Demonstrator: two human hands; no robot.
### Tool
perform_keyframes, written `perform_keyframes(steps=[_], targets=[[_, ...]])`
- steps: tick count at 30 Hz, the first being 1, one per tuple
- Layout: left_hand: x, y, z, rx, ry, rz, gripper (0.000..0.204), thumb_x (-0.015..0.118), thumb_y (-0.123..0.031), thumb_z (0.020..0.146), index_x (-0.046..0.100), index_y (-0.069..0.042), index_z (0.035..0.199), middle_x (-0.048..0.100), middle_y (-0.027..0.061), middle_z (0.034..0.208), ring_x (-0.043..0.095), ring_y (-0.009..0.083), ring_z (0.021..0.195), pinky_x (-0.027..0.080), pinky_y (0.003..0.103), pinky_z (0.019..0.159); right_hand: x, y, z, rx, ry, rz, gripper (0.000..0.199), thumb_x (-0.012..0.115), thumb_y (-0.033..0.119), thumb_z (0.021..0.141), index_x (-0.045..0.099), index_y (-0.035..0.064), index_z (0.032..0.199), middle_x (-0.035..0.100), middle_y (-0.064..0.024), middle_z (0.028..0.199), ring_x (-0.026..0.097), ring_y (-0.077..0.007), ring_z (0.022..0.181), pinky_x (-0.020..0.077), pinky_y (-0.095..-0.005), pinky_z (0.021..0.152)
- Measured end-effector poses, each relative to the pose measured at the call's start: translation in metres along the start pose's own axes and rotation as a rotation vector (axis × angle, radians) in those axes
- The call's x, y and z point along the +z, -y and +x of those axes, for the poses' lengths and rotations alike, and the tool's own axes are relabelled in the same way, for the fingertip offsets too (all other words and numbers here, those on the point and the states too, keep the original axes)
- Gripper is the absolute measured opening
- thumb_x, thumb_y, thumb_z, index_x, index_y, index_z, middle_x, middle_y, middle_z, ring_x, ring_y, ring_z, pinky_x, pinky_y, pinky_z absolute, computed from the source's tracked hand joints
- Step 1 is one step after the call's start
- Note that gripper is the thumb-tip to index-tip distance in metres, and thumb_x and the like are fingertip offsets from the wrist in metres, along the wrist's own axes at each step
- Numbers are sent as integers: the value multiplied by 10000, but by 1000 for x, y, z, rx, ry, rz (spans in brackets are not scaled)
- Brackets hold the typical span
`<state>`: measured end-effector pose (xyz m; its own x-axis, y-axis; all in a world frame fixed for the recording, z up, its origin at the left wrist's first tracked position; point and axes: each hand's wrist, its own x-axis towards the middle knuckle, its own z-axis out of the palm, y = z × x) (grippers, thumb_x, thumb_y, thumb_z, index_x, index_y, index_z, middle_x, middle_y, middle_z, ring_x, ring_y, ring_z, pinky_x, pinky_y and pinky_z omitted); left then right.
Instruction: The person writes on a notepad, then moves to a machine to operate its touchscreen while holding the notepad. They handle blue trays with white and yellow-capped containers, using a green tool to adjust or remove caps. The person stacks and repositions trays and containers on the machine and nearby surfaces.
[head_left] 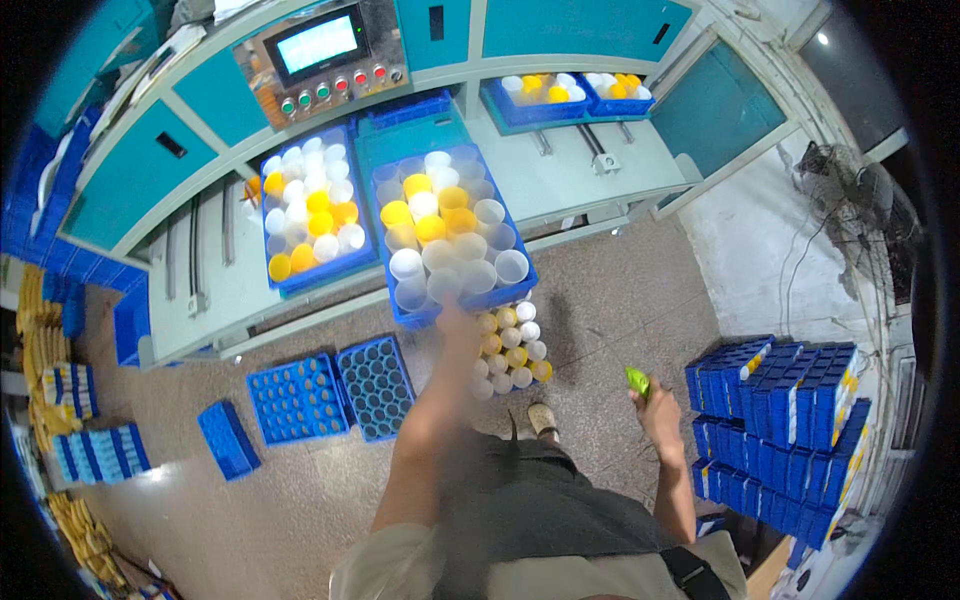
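Observation:
In front of me a blue tray holds many upright open-topped tubes, white, yellow and translucent. My left hand reaches to the near edge of this tray. It is blurred, and its fingers are hard to make out against the tubes. Out to the right, over the floor, my right hand is closed round a small bright green object. Most of that object is covered by the fingers, so its kind does not show. Below the tray stands another group of white and yellow tubes.
A second tube-filled blue tray rests on the machine bench to the left. Two more sit at the back right. Blue trays with round holes lie on the floor, beside a blue bin. Stacked blue boxes stand at right.

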<state>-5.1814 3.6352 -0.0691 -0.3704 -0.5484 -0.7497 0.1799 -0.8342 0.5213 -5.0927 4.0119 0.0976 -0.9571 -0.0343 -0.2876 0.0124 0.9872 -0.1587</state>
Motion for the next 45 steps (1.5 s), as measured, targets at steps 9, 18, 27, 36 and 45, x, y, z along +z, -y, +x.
perform_keyframes(steps=[9, 18, 27, 36, 45], targets=[[59, -137, 99, -365, 428, 683, 470, 747, -270, 906, 589, 15, 1245, 686, 107, 1081, 667, 255, 971, 543, 359, 779, 29, 83, -13, 236, 64, 286, 434, 747, 310, 892, 597, -46, 1090, 677, -319, 881, 677, -489, 883, 526, -522, 703], [210, -307, 218, 1139, 264, 1425, 949, 709, -243, 874, 122, -153, 1614, 704, 211, 939, 695, 386, 846, 543, 469, 768, 49, 111, 8, 261, -28, 299, 488, 676, 335, 959, 556, -106, 1130, 664, -331, 859, 677, -501, 851, 526, -498, 683], [247, -367, 305, 1331, 115, 1597, 1017, 764, -223, 810, 144, -308, 1611, 676, 256, 1168, 687, 424, 949, 542, 500, 800, 37, 109, -27, 481, -74, 266, 484, 686, 326, 954, 522, -96, 1126, 647, -328, 824, 679, -488, 805, 513, -498, 636], [241, -332, 312, 1751, 317, 1480, 806, 585, -32, 888, 184, -39, 1588, 427, 284, 1500, 573, 440, 1223, 491, 460, 1013, 56, 92, -102, 632, -68, 174, 462, 745, 171, 780, 487, 29, 1135, 692, -217, 982, 695, -413, 887, 557, -485, 739], [-88, 17, 46, 1296, 1381, 1508, 440, 593, -78, 951, 500, -2, 1374, 622, 248, 1216, 631, 382, 1051, 530, 442, 886, 151, -11, -255, 640, -314, 1034, 500, 824, 94, 749, 546, 54, 1163, 660, -91, 978, 646, -218, 942, 538, -385, 824]])
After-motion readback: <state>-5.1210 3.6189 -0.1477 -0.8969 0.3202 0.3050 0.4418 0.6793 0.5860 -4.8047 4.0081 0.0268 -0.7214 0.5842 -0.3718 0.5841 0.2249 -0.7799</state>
